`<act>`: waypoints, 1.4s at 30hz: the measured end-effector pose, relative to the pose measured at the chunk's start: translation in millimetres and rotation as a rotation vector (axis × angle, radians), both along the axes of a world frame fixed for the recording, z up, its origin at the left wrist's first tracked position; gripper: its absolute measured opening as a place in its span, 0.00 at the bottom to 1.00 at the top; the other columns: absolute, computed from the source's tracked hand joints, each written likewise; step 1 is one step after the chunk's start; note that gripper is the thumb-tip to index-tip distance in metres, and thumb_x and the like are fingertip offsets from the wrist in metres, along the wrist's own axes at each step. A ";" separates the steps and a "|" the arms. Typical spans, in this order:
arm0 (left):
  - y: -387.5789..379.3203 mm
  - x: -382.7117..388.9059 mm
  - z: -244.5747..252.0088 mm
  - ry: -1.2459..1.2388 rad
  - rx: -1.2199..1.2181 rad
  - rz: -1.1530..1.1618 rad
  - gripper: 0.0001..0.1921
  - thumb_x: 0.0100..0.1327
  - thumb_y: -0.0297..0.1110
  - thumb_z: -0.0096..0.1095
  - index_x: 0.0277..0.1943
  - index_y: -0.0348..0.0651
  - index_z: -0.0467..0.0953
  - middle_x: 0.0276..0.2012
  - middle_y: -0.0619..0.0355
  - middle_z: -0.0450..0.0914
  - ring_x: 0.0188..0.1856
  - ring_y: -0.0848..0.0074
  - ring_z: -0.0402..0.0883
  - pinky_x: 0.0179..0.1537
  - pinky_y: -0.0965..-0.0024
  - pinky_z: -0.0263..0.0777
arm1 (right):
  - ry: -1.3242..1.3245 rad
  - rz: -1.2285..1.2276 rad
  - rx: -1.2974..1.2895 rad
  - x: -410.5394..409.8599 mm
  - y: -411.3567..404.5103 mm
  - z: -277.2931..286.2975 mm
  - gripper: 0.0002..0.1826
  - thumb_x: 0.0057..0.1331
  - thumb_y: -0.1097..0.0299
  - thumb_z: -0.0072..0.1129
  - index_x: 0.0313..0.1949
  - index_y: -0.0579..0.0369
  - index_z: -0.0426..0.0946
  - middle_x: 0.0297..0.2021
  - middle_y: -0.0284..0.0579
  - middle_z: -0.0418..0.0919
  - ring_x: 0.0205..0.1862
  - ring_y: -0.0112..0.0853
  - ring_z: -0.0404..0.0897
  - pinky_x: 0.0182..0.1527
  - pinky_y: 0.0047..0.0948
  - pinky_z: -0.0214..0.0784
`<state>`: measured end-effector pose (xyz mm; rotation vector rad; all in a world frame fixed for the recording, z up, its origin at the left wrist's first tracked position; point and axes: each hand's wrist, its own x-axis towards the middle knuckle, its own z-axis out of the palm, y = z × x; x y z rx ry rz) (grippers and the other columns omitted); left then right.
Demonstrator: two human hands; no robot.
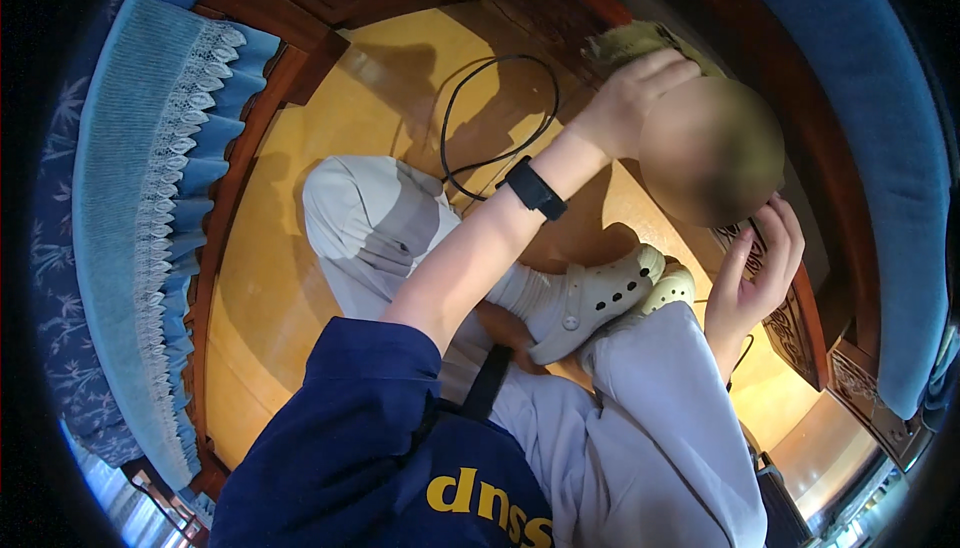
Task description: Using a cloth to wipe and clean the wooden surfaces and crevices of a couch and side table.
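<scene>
My left hand (634, 102), with a black band on its wrist, reaches to the upper right. Its fingers are curled on an olive-green cloth (637, 42), pressed near the base of dark wooden furniture. A round blurred patch covers part of this hand and whatever lies just right of it. My right hand (757, 270) is raised beside a carved wooden panel (787, 338), below the blurred patch. Its fingers are spread and partly bent, and nothing shows in the palm. The blur reaches its fingertips, so whether they touch anything is unclear.
A black cable (446, 128) lies looped on the yellowish floor (255, 323). My bent legs and pale clogs (600, 300) take up the middle. Blue-cushioned wooden seating (900, 173) curves along the right. Another seat with a lace-edged blue cover (120, 195) stands left.
</scene>
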<state>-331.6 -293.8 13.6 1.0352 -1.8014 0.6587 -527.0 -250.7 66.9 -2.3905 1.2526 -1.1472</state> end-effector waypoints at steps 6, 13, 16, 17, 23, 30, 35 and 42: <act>-5.8 52.9 -6.3 -0.093 -0.016 0.173 0.23 0.58 0.56 0.42 0.29 0.41 0.72 0.30 0.52 0.72 0.39 0.59 0.73 0.47 0.56 0.64 | 0.044 -0.012 0.009 -1.9 0.3 1.2 0.09 0.55 0.80 0.52 0.35 0.57 0.76 0.46 0.49 0.72 0.51 0.41 0.70 0.54 0.35 0.60; -2.5 116.8 -7.1 -0.161 0.013 0.194 0.21 0.58 0.47 0.47 0.41 0.34 0.69 0.40 0.43 0.70 0.46 0.53 0.69 0.52 0.53 0.60 | 0.044 0.003 0.023 0.4 1.9 1.1 0.08 0.53 0.81 0.52 0.32 0.56 0.77 0.46 0.49 0.72 0.52 0.41 0.69 0.53 0.35 0.60; -2.2 126.0 -2.5 -0.125 -0.040 0.328 0.14 0.62 0.34 0.46 0.39 0.31 0.73 0.38 0.40 0.75 0.41 0.57 0.74 0.46 0.58 0.67 | 0.050 0.010 0.005 -3.5 -0.2 0.3 0.08 0.52 0.81 0.52 0.31 0.56 0.77 0.46 0.49 0.72 0.52 0.42 0.69 0.53 0.36 0.60; -2.1 136.3 -7.7 -0.086 -0.043 0.354 0.15 0.61 0.35 0.44 0.39 0.30 0.72 0.41 0.37 0.72 0.44 0.51 0.71 0.50 0.54 0.63 | 0.045 0.014 0.008 -2.7 -0.2 -1.6 0.08 0.52 0.81 0.52 0.31 0.56 0.77 0.46 0.49 0.72 0.52 0.42 0.69 0.53 0.36 0.60; -12.5 157.3 -18.8 0.291 0.083 0.517 0.20 0.64 0.38 0.41 0.48 0.27 0.69 0.52 0.38 0.67 0.56 0.48 0.63 0.59 0.55 0.53 | 0.068 0.024 -0.014 -3.7 -1.3 -1.9 0.08 0.54 0.82 0.52 0.32 0.56 0.77 0.46 0.47 0.72 0.50 0.39 0.71 0.51 0.32 0.63; -12.0 76.0 -15.8 0.968 0.223 0.682 0.36 0.64 0.54 0.42 0.64 0.31 0.49 0.64 0.42 0.52 0.64 0.54 0.53 0.63 0.61 0.47 | 0.100 -0.016 -0.093 1.7 -1.3 -4.1 0.08 0.52 0.78 0.53 0.31 0.53 0.78 0.45 0.46 0.73 0.49 0.39 0.69 0.52 0.34 0.59; -3.0 28.2 -6.9 1.149 0.049 0.372 0.31 0.63 0.39 0.49 0.59 0.26 0.48 0.58 0.32 0.52 0.59 0.46 0.54 0.60 0.56 0.46 | 0.107 -0.024 -0.141 8.2 -0.7 -6.2 0.07 0.50 0.76 0.53 0.30 0.51 0.78 0.44 0.45 0.73 0.49 0.39 0.69 0.52 0.35 0.56; 60.9 -67.3 -47.7 1.257 0.741 0.190 0.30 0.66 0.43 0.44 0.59 0.24 0.51 0.58 0.28 0.52 0.60 0.42 0.55 0.61 0.55 0.49 | 0.124 -0.035 -0.137 6.9 -2.7 -7.4 0.08 0.49 0.78 0.54 0.29 0.51 0.78 0.45 0.44 0.72 0.50 0.39 0.68 0.52 0.35 0.56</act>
